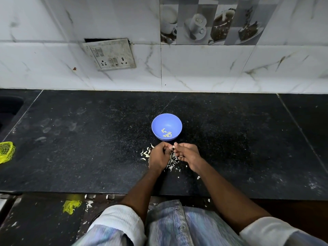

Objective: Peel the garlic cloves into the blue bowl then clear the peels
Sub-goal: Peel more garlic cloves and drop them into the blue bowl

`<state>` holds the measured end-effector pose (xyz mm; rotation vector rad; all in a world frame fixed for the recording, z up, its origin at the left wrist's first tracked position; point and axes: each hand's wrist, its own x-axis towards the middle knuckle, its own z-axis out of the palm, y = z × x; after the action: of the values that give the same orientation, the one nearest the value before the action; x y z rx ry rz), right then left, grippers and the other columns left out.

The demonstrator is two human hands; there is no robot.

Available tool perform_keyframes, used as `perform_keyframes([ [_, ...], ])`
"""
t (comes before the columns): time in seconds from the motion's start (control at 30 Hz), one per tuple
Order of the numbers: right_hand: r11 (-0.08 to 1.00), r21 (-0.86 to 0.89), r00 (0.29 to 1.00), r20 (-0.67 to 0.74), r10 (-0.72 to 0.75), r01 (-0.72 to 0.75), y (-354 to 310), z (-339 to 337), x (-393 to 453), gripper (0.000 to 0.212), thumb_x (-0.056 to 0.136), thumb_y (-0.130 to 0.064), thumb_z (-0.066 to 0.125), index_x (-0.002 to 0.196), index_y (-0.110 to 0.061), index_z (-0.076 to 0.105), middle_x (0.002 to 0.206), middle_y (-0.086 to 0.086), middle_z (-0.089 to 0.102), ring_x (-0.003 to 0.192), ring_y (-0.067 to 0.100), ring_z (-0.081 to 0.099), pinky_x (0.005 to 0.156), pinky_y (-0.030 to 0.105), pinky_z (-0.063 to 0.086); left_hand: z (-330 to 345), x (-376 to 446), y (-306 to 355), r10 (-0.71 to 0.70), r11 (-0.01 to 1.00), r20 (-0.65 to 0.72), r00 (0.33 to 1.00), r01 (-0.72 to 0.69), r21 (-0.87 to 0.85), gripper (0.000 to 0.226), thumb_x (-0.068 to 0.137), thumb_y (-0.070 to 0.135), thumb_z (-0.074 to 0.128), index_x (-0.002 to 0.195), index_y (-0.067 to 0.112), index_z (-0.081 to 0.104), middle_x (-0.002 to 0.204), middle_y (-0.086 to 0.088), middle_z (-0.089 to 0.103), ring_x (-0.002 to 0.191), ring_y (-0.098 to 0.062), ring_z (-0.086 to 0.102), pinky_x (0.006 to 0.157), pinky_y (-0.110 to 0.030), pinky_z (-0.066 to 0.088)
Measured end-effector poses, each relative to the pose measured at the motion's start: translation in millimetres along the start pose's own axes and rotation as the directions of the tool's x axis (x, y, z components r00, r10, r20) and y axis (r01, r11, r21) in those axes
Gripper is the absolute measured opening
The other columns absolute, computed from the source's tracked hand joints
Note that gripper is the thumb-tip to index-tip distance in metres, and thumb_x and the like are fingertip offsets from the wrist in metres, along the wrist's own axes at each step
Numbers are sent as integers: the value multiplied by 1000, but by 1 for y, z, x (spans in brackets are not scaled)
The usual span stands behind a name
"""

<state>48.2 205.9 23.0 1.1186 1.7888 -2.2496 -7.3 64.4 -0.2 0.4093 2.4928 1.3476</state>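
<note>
Taking the small round blue plastic bowl (166,126) as the marker on the black speckled stone desk (88,139), and going left to right: far to its left, at the desk edge, lies a scrap of yellow plastic net bag (6,152), well apart from everything else. Just in front of the bowl, a scatter of thin white garlic peels (145,153) lies on the desk. Above that scatter the left hand (158,156) has its fingers curled, its grip pinching a small pale garlic clove (172,148) which the right hand (186,154) also pinches from the other side, both close on the clove between them. A few peeled yellowish cloves (167,134) already lie in the bowl.

What could go wrong, to my eye: the clove is held in front of the bowl, not over it, so if it slips from the fingertips it would likely drop among the peels. Peels flicked forward could land in the bowl with the clean cloves. Some white scraps already lie past the near desk edge, low down, so more could fall during clearing.

On the wall behind the bowl, to its left, hangs a grimy white switch-and-socket plate (109,54); I can read no writing on it, nor any label on the bowl.
</note>
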Motion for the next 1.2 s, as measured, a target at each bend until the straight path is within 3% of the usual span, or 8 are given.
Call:
perform_keyframes([
  [0.3, 930, -313, 981, 46, -188, 193, -4, 4, -2, 24, 82, -4, 76, 103, -14, 72, 94, 12, 75, 73, 12, 65, 54, 27, 51, -2, -3, 8, -100, 981, -77, 992, 112, 161, 10, 100, 25, 62, 92, 26, 68, 89, 8, 73, 83, -19, 66, 70, -34, 48],
  [0.47, 878, -380, 955, 66, -288, 291, -2, 6, 3, 0, 87, -11, 79, 87, -11, 79, 76, 7, 77, 65, 11, 67, 60, 27, 53, 0, -3, 7, -82, 982, -35, 996, 87, 166, 15, 101, 24, 57, 89, 22, 64, 87, 2, 71, 82, -23, 65, 65, -34, 43],
  [0.63, 826, -443, 909, -56, -412, 348, -10, 11, 12, 17, 84, -28, 82, 75, -15, 76, 69, -2, 74, 63, 12, 68, 64, 34, 57, -3, -1, 7, -140, 981, -26, 990, 142, 135, 22, 101, 23, 49, 89, 25, 67, 79, 9, 71, 78, -21, 66, 72, -35, 50],
  [0.77, 815, -442, 881, -106, -462, 374, -27, 24, 28, 1, 84, -16, 80, 85, -17, 80, 78, -7, 77, 72, 8, 73, 77, 41, 63, -6, 1, 9, -127, 980, 21, 992, 123, 154, 24, 93, 15, 51, 89, 33, 68, 86, 10, 74, 77, -20, 68, 71, -34, 54],
  [0.93, 808, -498, 876, -174, -449, 315, -28, 32, 36, 20, 87, -13, 73, 106, -16, 81, 95, 1, 79, 86, 17, 74, 87, 39, 60, -8, 7, 10, -152, 979, 7, 988, 149, 135, 28, 92, 11, 54, 89, 32, 72, 90, 14, 76, 80, -14, 70, 75, -33, 57],
  [1.0, 772, -562, 824, -258, -505, 297, -32, 31, 30, 11, 90, -21, 71, 85, -15, 78, 82, 1, 76, 80, 23, 71, 75, 36, 56, -9, 8, 8, -150, 982, -9, 989, 150, 115, 29, 87, 8, 56, 89, 29, 76, 88, 16, 77, 79, -10, 71, 77, -30, 58],
  [1.07, 719, -639, 750, -327, -575, 272, -31, 31, 21, 33, 93, -28, 68, 67, -10, 60, 65, 3, 65, 67, 31, 63, 61, 38, 45, -8, 7, 3, -153, 981, -18, 988, 154, 119, 30, 82, 5, 60, 86, 29, 79, 82, 19, 75, 75, -6, 70, 76, -26, 58],
  [1.2, 679, -665, 697, -325, -639, 312, -11, 34, 9, 24, 92, -21, 70, 71, -15, 60, 66, 2, 64, 66, 31, 60, 58, 39, 41, -8, 3, -6, -119, 990, -77, 990, 124, 64, 28, 85, 3, 63, 92, 24, 81, 85, 14, 77, 78, -7, 71, 78, -26, 57],
])
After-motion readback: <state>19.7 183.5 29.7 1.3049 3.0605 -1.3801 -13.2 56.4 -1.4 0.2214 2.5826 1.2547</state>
